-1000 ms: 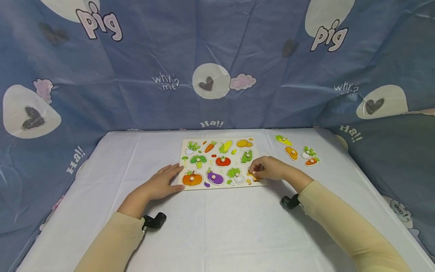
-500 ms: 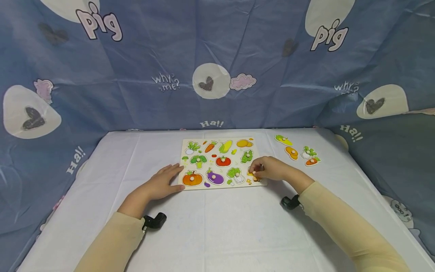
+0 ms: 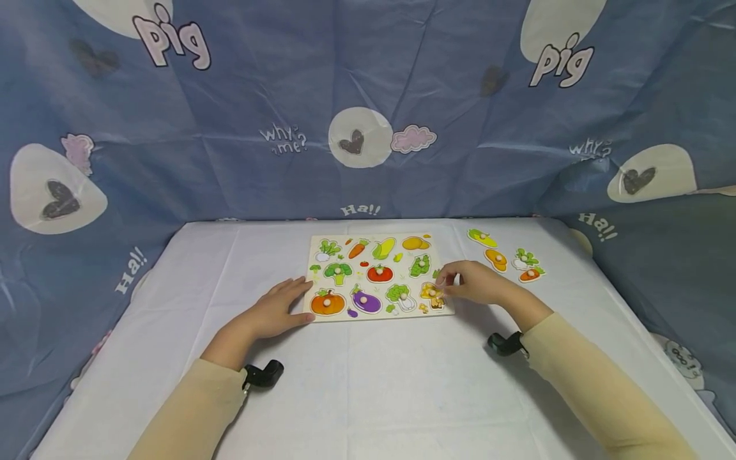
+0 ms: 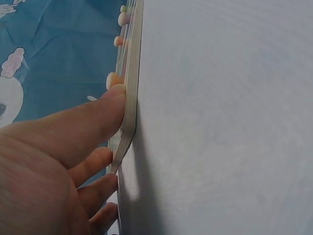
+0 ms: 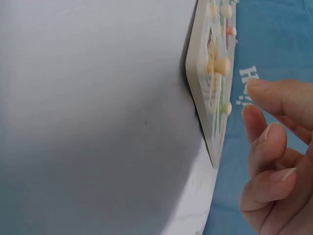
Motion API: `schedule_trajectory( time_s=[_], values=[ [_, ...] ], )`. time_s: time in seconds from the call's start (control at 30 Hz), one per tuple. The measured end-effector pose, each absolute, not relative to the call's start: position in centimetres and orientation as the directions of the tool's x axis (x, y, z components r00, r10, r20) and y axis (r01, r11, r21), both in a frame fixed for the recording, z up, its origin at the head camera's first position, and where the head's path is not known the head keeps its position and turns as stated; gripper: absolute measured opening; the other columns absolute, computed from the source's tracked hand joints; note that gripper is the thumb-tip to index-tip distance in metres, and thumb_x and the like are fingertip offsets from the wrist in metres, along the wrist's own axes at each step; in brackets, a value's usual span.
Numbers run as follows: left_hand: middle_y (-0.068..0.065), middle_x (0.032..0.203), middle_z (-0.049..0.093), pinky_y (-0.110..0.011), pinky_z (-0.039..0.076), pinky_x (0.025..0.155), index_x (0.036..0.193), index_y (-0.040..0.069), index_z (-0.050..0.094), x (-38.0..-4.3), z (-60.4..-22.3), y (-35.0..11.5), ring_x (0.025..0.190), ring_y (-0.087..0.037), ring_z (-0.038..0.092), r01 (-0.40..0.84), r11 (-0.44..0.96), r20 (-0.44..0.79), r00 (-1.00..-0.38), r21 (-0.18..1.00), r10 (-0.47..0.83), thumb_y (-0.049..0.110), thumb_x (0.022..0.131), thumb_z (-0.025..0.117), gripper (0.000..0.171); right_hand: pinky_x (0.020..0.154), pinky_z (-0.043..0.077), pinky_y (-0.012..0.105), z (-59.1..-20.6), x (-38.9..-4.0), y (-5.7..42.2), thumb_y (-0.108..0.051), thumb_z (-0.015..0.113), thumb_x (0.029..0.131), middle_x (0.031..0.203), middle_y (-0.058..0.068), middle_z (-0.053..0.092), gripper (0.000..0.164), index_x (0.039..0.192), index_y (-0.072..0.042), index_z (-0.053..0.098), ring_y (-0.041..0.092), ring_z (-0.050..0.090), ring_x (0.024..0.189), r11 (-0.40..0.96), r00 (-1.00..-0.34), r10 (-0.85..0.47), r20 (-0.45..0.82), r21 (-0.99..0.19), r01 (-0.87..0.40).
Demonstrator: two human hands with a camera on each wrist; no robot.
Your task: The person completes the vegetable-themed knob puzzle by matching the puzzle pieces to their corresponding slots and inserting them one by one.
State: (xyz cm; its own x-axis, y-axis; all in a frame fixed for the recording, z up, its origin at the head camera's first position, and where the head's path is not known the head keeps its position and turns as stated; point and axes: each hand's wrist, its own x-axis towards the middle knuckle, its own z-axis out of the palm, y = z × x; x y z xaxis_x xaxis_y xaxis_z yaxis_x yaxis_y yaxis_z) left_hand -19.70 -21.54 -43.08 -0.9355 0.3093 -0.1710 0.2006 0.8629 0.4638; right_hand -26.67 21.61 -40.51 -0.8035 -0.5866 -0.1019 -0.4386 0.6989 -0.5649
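Note:
A wooden vegetable puzzle board [image 3: 405, 271] lies on the white cloth. My left hand [image 3: 276, 310] rests at its front left corner; in the left wrist view the thumb [image 4: 98, 115] touches the board's edge beside a peg. The mushroom piece [image 3: 432, 295] sits at the front right corner of the board. My right hand [image 3: 474, 282] is just right of it, fingers loosely bent and holding nothing; the right wrist view shows a gap between these fingertips [image 5: 259, 88] and the mushroom's peg [image 5: 222, 66]. Pegged pumpkin [image 3: 328, 303], eggplant [image 3: 366, 300] and tomato [image 3: 379, 273] pieces sit in the board.
Loose corn [image 3: 482, 238], potato [image 3: 496, 260], radish [image 3: 525, 259] and carrot [image 3: 531, 275] pieces lie right of the board. The board's back row shows pictures without pegs. A blue printed curtain [image 3: 259, 179] hangs behind and beside the table.
My right hand has let go of the mushroom piece and moved slightly up and to the right, uncovering it. The left hand stays at the board's corner.

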Motion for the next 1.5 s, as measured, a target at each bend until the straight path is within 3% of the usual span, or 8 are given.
schedule_trajectory(
  time_s=[0.47, 0.8, 1.2, 1.5],
  values=[
    [-0.018, 0.162, 0.026, -0.068, 0.019, 0.115, 0.155, 0.009, 0.037, -19.6, -42.9, -21.5, 0.149, -0.044, 0.017, 0.192, 0.861, -0.177, -0.936, 0.471, 0.305, 0.045, 0.092, 0.069, 0.079, 0.057, 0.043, 0.029, -39.6, -26.4, 24.8, -0.007, 0.07, 0.092, 0.094, 0.001, 0.064, 0.013, 0.105, -0.008, 0.072, 0.017, 0.048, 0.062, 0.715, -0.861, -0.509, -0.013, -0.563, -0.414],
    [-0.019, 0.162, 0.026, -0.068, 0.019, 0.114, 0.155, 0.008, 0.037, -19.6, -43.0, -21.5, 0.149, -0.045, 0.017, 0.196, 0.862, -0.171, -0.937, 0.468, 0.306, 0.045, 0.092, 0.069, 0.079, 0.061, 0.045, 0.029, -39.6, -27.0, 28.0, -0.009, 0.07, 0.093, 0.1, 0.01, 0.066, 0.016, 0.107, -0.002, 0.071, 0.019, 0.051, 0.069, 0.731, -0.905, -0.424, 0.036, -0.576, -0.366],
    [-0.018, 0.163, 0.025, -0.069, 0.019, 0.114, 0.155, 0.009, 0.037, -19.6, -43.2, -21.5, 0.149, -0.045, 0.017, 0.196, 0.865, -0.175, -0.936, 0.462, 0.306, 0.047, 0.092, 0.069, 0.08, 0.065, 0.045, 0.034, -40.5, -28.5, 30.6, -0.013, 0.069, 0.095, 0.099, 0.011, 0.066, 0.018, 0.109, -0.003, 0.069, 0.021, 0.053, 0.074, 0.81, -0.967, -0.255, 0.021, -0.541, -0.225],
    [-0.017, 0.163, 0.025, -0.067, 0.018, 0.115, 0.156, 0.01, 0.036, -19.7, -43.2, -21.6, 0.149, -0.044, 0.016, 0.197, 0.865, -0.176, -0.935, 0.461, 0.307, 0.047, 0.093, 0.068, 0.08, 0.057, 0.051, 0.034, -40.7, -29.7, 31.4, -0.015, 0.062, 0.099, 0.108, 0.017, 0.062, 0.025, 0.119, 0.0, 0.064, 0.022, 0.054, 0.071, 0.809, -0.98, -0.187, -0.07, -0.577, -0.113]
  ],
)
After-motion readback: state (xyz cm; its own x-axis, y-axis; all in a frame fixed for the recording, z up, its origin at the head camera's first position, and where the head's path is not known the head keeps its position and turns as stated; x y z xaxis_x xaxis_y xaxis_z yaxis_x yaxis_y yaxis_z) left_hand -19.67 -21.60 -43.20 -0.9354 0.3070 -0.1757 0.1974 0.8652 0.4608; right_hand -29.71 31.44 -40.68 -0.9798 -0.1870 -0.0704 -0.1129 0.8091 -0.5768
